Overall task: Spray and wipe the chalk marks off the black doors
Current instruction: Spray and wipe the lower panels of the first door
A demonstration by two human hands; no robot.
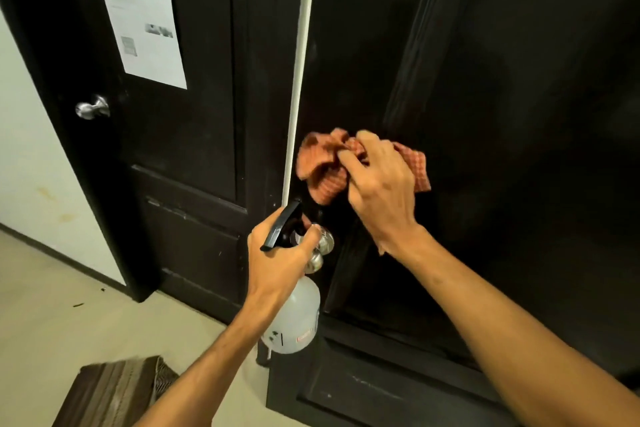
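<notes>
1. left door (197, 121) at 10 o'clock, paper sheet (145, 28) on it.
2. left hand (277, 262) fingers grip the spray bottle (299, 317) at 6 o'clock.
3. right hand (381, 184) fingers clutch the orange cloth (320, 166) against the right door (519, 114), 1 o'clock of the bottle.

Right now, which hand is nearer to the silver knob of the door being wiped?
Left. The left hand, gripping the spray bottle, is at the knob; the right hand, holding the orange cloth, is higher up.
</notes>
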